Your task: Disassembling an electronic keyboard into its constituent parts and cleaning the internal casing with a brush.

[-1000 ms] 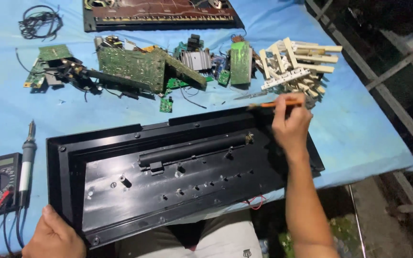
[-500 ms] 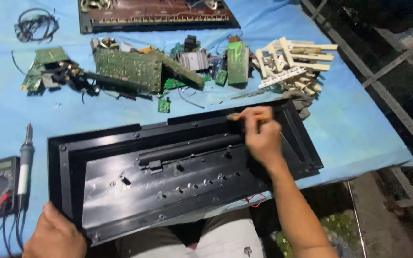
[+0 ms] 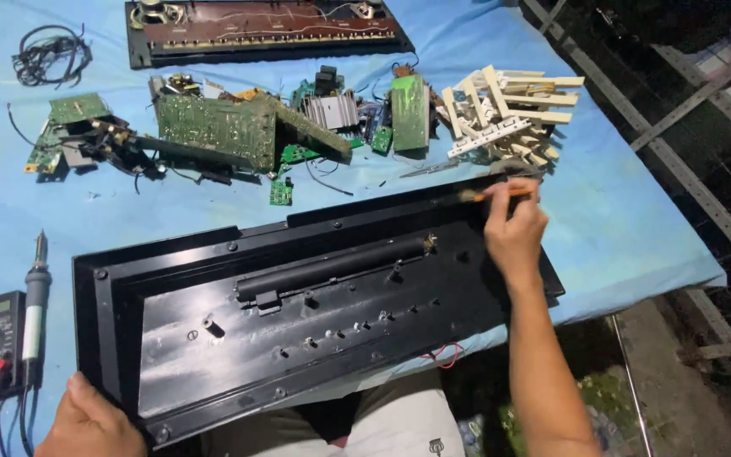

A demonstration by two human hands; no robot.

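Black casing (image 3: 298,330) steadied; right hand (image 3: 513,233) grips brush (image 3: 497,195).

Bare forearms (image 3: 543,372), light grey shorts (image 3: 399,423)

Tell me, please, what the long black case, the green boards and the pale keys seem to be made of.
The black case looks like moulded plastic, semi-glossy: it reflects light in dull streaks. The green boards seem to be laminate circuit boards, matte, covered with fine solder points. The pale keys look like cream plastic, smooth, though painted wood cannot be excluded.
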